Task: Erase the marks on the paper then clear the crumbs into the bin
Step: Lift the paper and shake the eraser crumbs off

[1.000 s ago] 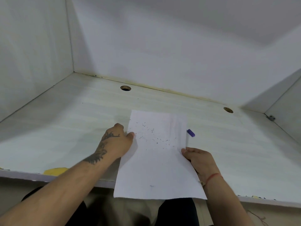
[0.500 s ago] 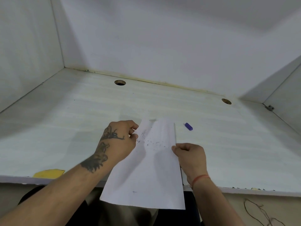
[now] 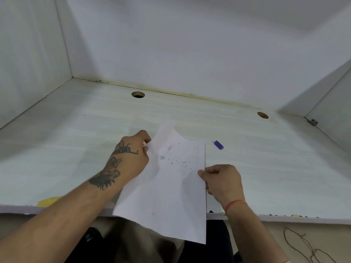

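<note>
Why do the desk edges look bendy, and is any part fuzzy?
In the head view the wide-angle lens bows the desk front edge and spreads the side walls outward; soft light leaves a faint shadow under the lifted paper; the crumbs and purple eraser look fairly sharp, while the paper's raised far corner is slightly blurred.

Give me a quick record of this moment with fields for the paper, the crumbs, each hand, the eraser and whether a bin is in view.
paper: white sheet, lifted and curled into a trough, near end past the desk edge
crumbs: dark eraser crumbs gathered on the sheet's upper middle
left hand: left hand pinches the sheet's left edge
right hand: right hand grips the sheet's right edge
eraser: purple eraser lying on the desk, right of the sheet, untouched
bin: none in view
</note>
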